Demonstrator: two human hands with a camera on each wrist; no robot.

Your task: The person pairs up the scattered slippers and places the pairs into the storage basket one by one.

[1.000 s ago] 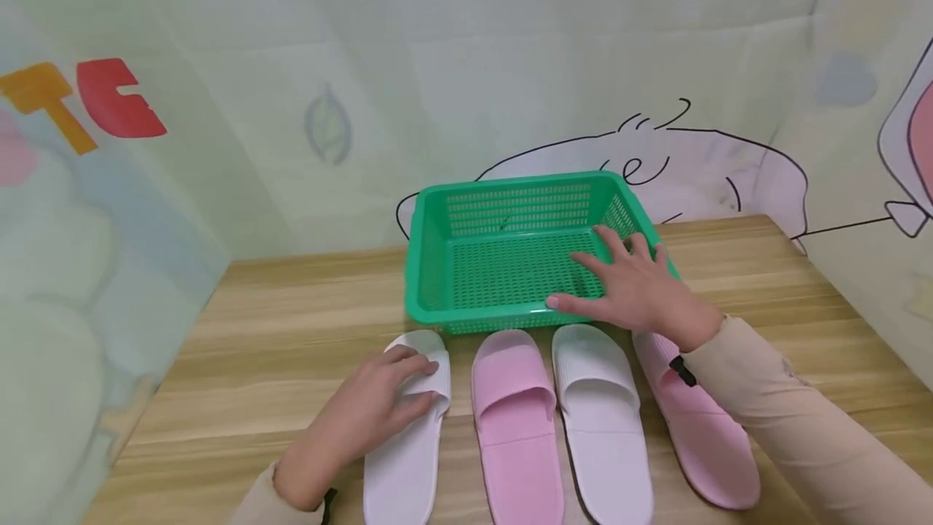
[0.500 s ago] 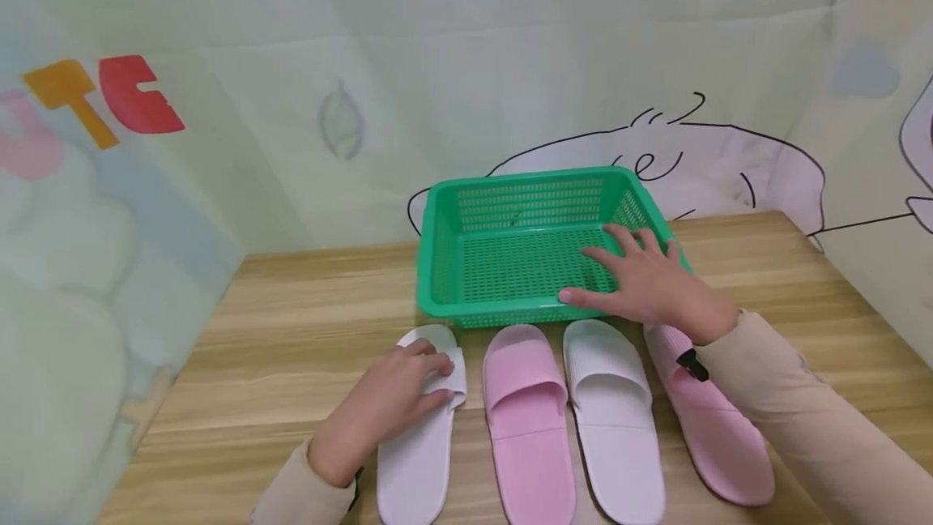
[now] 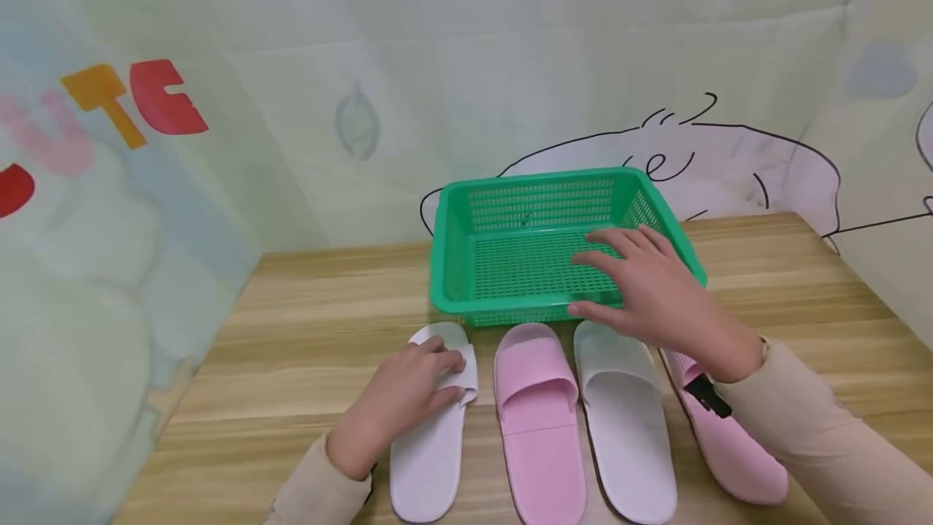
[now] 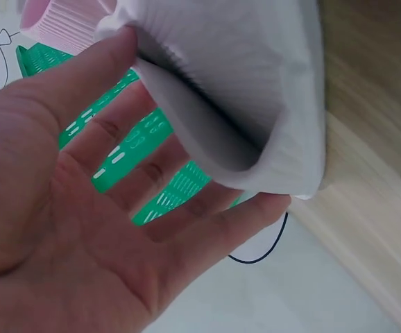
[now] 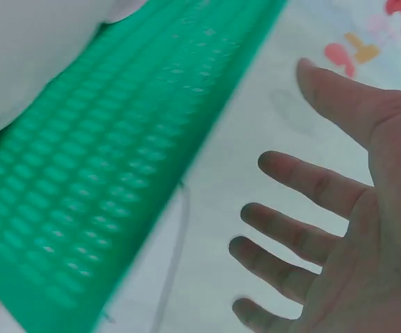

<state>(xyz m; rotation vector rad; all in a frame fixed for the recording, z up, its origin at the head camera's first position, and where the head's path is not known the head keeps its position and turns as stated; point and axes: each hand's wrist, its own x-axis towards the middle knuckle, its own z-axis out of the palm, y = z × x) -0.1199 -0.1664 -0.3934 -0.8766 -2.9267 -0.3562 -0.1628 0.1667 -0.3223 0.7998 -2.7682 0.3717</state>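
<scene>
Coloured letters (image 3: 168, 100) are printed at far left on the pale backdrop (image 3: 291, 124), which stands along the side and rear of the wooden worktop (image 3: 321, 298). 4 slippers lie on the worktop in 1 row, soles down, toes toward the rear.

Position 1: left white slipper (image 3: 428, 472). The person's left hand (image 3: 401, 391), in a beige sleeve (image 3: 321, 480), rests on its strap (image 3: 467, 379). Its fingers (image 4: 239, 225) are spread, with gaps between them, and laid over the strap, thumb at the strap's open edge. I cannot tell how firmly they press.

Position 2: left pink slipper (image 3: 543, 456), near the left hand. Behind the row sits the green basket (image 3: 521, 266), with perforated walls and floor, 1 long side facing the slippers.

Position 3: right white slipper (image 3: 630, 444), just beside position 2, its toe partly hidden by the right hand (image 3: 656, 290). That hand hovers over the basket's near right part, fingers (image 5: 311, 182) apart and slightly bent; the right wrist view shows it clear of the basket.

Position 4: right pink slipper (image 3: 743, 464), lying aslant, its strap largely hidden. A black band (image 3: 707, 395) shows at the right wrist.
</scene>
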